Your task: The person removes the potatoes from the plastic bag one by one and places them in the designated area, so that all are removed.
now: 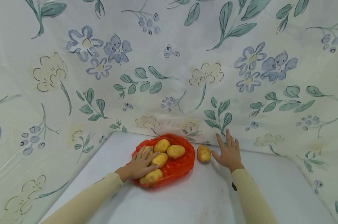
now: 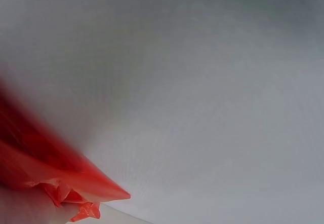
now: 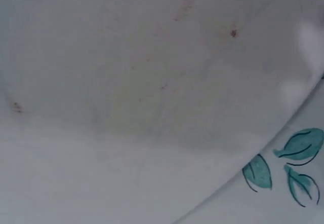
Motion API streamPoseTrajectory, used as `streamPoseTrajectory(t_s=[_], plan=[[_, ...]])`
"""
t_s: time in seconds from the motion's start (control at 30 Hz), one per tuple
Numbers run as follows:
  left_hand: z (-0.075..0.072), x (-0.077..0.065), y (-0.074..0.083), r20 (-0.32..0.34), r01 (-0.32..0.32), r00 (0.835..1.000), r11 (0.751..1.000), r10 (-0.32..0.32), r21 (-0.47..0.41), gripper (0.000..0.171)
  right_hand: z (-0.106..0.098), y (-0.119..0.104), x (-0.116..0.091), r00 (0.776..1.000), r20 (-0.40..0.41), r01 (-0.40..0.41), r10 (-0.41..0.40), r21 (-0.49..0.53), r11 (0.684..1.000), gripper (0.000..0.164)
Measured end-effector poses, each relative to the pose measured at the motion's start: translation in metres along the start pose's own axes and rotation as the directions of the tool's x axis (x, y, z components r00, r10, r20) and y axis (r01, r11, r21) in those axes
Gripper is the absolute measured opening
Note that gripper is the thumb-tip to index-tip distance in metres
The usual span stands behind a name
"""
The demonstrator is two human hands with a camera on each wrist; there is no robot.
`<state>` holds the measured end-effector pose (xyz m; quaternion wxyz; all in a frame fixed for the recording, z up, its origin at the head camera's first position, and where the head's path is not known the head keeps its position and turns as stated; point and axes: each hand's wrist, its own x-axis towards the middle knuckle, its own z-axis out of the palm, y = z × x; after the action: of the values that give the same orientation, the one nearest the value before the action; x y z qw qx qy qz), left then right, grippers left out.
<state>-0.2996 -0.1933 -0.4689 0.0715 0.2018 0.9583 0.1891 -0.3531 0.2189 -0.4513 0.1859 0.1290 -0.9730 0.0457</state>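
Note:
In the head view a red plastic bag [image 1: 176, 168] lies spread on the table, with several yellow potatoes [image 1: 176, 151] on it. My left hand [image 1: 141, 165] rests over the potatoes at the bag's left side, fingers spread and fairly straight, partly covering them. To the right of the bag sits a single potato [image 1: 204, 154]. Beside that potato is my right hand [image 1: 229, 154], fingers spread apart and pointing away from me, with nothing held. The left wrist view catches a crumpled edge of the red bag [image 2: 66, 178].
The white table [image 1: 171, 205] runs back to a hanging floral sheet [image 1: 169, 77] that encloses the far side and both flanks. In the right wrist view, small reddish-brown specks [image 3: 233, 33] mark the tabletop near its edge.

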Motion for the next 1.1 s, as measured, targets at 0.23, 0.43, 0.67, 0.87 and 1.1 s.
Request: streamPoseTrajectory(t_s=[0.23, 0.43, 0.67, 0.87, 1.1], plan=[[-0.005, 0.0, 0.004, 0.016, 0.021, 1.0, 1.0, -0.021, 0.008, 0.075, -0.008, -0.009, 0.012, 0.999, -0.002, 0.049, -0.049, -0.06, 0.997, 0.083], [-0.002, 0.0, 0.006, 0.042, 0.011, 0.999, 1.0, -0.012, 0.01, 0.076, -0.005, -0.015, 0.011, 0.999, 0.018, 0.038, -0.037, -0.061, 0.997, 0.082], [0.001, 0.003, 0.003, 0.024, 0.001, 1.0, 1.0, -0.001, 0.006, 0.078, -0.008, -0.027, 0.018, 0.998, 0.022, 0.053, -0.052, -0.04, 0.998, 0.079], [-0.002, 0.0, 0.001, 0.034, 0.012, 0.999, 1.0, -0.012, 0.009, 0.078, -0.005, -0.038, 0.021, 0.997, 0.048, 0.063, -0.062, -0.035, 0.997, 0.078], [0.001, 0.003, -0.005, 0.041, 0.015, 0.999, 1.0, -0.016, 0.011, 0.079, -0.008, -0.047, 0.023, 0.997, 0.062, 0.052, -0.051, -0.021, 0.998, 0.077]])
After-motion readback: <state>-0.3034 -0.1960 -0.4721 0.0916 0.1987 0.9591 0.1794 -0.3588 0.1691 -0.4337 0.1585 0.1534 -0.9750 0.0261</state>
